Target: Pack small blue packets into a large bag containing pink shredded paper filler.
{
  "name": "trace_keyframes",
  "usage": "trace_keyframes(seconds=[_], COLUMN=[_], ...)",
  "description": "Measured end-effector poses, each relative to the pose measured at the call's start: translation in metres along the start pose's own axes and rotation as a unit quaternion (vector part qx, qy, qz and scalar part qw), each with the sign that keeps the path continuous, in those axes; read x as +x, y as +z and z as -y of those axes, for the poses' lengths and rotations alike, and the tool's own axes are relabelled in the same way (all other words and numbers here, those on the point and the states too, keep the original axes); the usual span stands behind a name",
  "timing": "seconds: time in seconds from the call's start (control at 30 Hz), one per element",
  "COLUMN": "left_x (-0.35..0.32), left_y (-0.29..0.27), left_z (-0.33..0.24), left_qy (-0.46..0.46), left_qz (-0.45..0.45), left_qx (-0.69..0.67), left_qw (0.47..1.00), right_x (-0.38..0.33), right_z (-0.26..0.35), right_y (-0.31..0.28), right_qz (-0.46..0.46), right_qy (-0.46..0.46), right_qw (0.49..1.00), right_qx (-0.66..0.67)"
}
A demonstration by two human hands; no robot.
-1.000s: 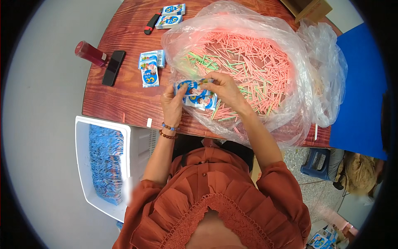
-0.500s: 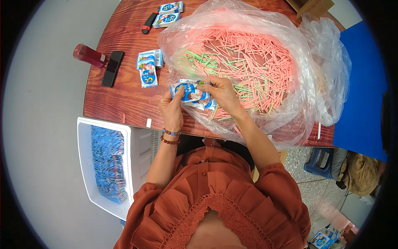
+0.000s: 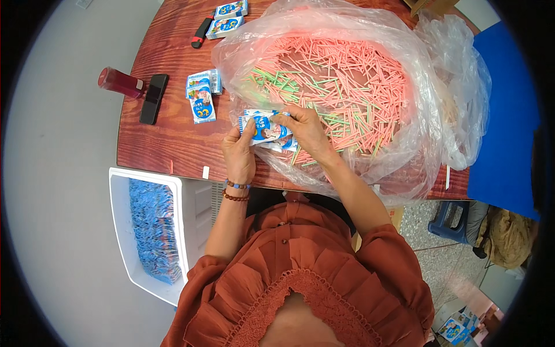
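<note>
A small blue and white packet (image 3: 267,132) is held between both hands at the near left edge of a clear plastic bag. My left hand (image 3: 237,155) grips its left end, the thumb pressed on its printed face. With closed fingers my right hand (image 3: 311,134) pinches the packet's upper right part, covering that corner. More blue and white packets (image 3: 287,144) show just below it, partly covered; whether they are also gripped I cannot tell. Behind and right of the hands, the clear plastic bag (image 3: 413,49) lies open around many thin pink sticks (image 3: 370,75) and some green sticks (image 3: 277,84).
Left on the wooden table (image 3: 167,136) lie loose packets (image 3: 202,104), a black phone (image 3: 154,99) and a red bottle (image 3: 121,82). Farther back are small boxes (image 3: 225,26) and a black-red cutter (image 3: 201,33). A white bin (image 3: 180,231) of packets stands at the lower left.
My right fingers have shifted slightly on the packet's upper right part, and a green patch beside them is now covered. The whole view has shifted a little; both hands still hold the packet.
</note>
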State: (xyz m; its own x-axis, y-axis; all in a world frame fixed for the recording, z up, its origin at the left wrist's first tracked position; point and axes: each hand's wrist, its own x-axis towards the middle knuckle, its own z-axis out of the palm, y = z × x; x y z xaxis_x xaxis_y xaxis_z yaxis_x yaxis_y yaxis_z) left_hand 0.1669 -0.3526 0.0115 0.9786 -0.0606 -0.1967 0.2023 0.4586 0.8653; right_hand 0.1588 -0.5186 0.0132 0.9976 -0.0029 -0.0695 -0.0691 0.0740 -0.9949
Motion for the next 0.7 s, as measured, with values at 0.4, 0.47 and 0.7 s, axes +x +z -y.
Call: trace_keyframes(seconds=[0.4, 0.47, 0.7], left_x=[-0.002, -0.003, -0.007], left_y=[-0.002, 0.001, 0.003], left_z=[-0.008, -0.007, -0.006], left_qy=[-0.014, -0.014, 0.000], left_qz=[-0.016, -0.001, -0.048], left_qx=[0.011, 0.010, 0.008], left_qw=[1.000, 1.000, 0.999], right_x=[-0.006, -0.008, 0.006], right_z=[0.024, 0.032, 0.022], right_y=[-0.027, -0.019, -0.024], right_qz=[0.006, 0.016, 0.157], right_qy=[-0.241, -0.279, -0.318], right_qw=[0.967, 0.931, 0.899], right_qx=[-0.084, -0.233, -0.258])
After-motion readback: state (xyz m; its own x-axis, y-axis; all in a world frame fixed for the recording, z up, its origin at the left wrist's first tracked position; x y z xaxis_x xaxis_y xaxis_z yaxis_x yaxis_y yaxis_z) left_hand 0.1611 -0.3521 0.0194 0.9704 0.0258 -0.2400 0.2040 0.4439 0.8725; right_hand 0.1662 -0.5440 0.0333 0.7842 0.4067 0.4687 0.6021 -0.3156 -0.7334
